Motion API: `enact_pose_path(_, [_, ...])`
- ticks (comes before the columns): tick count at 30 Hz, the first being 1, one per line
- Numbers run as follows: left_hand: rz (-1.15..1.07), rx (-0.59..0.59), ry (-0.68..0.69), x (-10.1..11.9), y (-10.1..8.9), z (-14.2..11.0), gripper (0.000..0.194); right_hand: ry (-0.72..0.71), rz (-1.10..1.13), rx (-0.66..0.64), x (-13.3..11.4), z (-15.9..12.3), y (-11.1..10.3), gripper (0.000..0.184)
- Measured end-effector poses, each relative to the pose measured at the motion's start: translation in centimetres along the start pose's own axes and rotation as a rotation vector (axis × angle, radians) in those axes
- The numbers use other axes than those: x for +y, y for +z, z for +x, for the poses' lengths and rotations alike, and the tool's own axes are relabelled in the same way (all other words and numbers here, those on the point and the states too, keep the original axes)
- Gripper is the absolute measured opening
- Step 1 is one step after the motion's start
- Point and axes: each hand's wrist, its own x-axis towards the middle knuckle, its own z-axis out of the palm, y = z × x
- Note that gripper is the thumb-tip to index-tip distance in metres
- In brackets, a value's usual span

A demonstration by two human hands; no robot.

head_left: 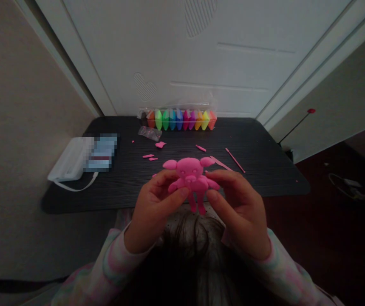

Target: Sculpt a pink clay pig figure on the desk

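A pink figure (pixel 192 180) is held up between both hands, above the near edge of the table (pixel 74 199). It is upright, with its face toward the camera, ears out to the sides and legs hanging down below the fingers.

The left hand (pixel 152 208) has hold of it from one side: the thumb tip presses the front of the body, low down, while the bent fingers curl behind, so the gap between them is only as wide as the figure. One of the figure's arms sticks out above that thumb. The right hand (pixel 242 208) closes lightly on the other side, with the other arm between thumb and forefinger; its remaining fingers are bent and partly hidden.

Just beyond the right hand lie a pink knife (pixel 221 163) and a thin pink stick (pixel 235 160), with a short pink piece (pixel 201 148) farther back. Pink scraps (pixel 160 145) lie beyond the left hand, near a crumpled clear bag (pixel 150 133). Along the back edge runs a row of coloured packs (pixel 179 120), before a white door (pixel 115 51). A white box (pixel 69 159) with a cable (pixel 77 189) stands at the table's left.
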Motion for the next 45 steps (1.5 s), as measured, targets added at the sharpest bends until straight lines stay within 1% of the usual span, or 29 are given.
enact_pose_path(3, [-0.034, -0.023, 0.01, 0.1, -0.1, 0.1, 0.02, -0.069, 0.005, 0.068, -0.2, -0.1, 0.2, 0.02])
enact_pose_path(5, [-0.046, -0.019, 0.03, 0.1, -0.1, 0.0, 0.021, -0.145, -0.006, 0.066, -0.3, 0.0, 0.2, 0.021])
enact_pose_path(8, [-0.05, 0.024, 0.065, 0.0, -0.1, -0.1, 0.021, -0.237, -0.044, 0.055, -0.3, 0.2, 0.2, 0.022])
enact_pose_path(10, [-0.046, 0.058, 0.077, -0.1, -0.1, -0.2, 0.02, -0.272, -0.08, 0.057, -0.3, 0.3, 0.2, 0.023])
enact_pose_path(12, [-0.042, 0.064, 0.076, -0.2, -0.1, -0.3, 0.02, -0.304, -0.118, 0.061, -0.3, 0.3, 0.1, 0.023])
enact_pose_path(16, [-0.052, -0.009, 0.065, -0.3, -0.3, -0.4, 0.023, -0.342, -0.191, 0.044, -0.5, 0.3, 0.0, 0.024])
enact_pose_path(19, [-0.065, -0.043, 0.045, -0.4, -0.4, -0.3, 0.024, -0.343, -0.201, 0.015, -0.5, 0.3, -0.1, 0.022])
enact_pose_path(22, [-0.116, -0.045, 0.023, -0.5, -0.4, 0.1, 0.022, -0.27, -0.148, -0.013, -0.1, 0.2, -0.1, 0.02])
enact_pose_path(24, [-0.15, -0.05, -0.006, -0.5, -0.2, 0.3, 0.019, -0.178, -0.096, -0.008, 0.4, 0.2, 0.1, 0.02])
enact_pose_path(27, [-0.152, -0.039, -0.059, -0.4, 0.1, 0.5, 0.016, -0.039, -0.01, 0.006, 1.1, 0.3, 0.4, 0.026])
enact_pose_path(29, [-0.134, -0.028, -0.074, -0.5, 0.1, 0.6, 0.015, 0.031, 0.034, -0.02, 1.4, 0.5, 0.5, 0.027])
enact_pose_path(34, [-0.074, -0.02, -0.089, -0.8, 0.0, 0.7, 0.014, 0.136, 0.027, -0.162, 1.5, 1.1, 0.4, 0.013])
enact_pose_path(37, [-0.06, 0.001, -0.076, -1.1, -0.2, 1.0, 0.014, 0.178, 0.04, -0.17, 1.8, 1.3, 0.5, 0.013])
enact_pose_path(39, [-0.078, 0.034, -0.037, -1.2, -0.4, 1.3, 0.015, 0.202, 0.082, -0.164, 2.1, 1.3, 0.6, 0.015])
enact_pose_path(42, [-0.056, 0.13, 0.091, -1.2, -0.8, 1.7, 0.017, 0.243, 0.133, -0.174, 2.6, 1.4, 0.7, 0.016])
enact_pose_path(45, [0.137, 0.227, 0.261, -0.9, -1.3, 1.8, 0.023, 0.292, 0.181, -0.213, 2.8, 1.3, 0.8, 0.019])
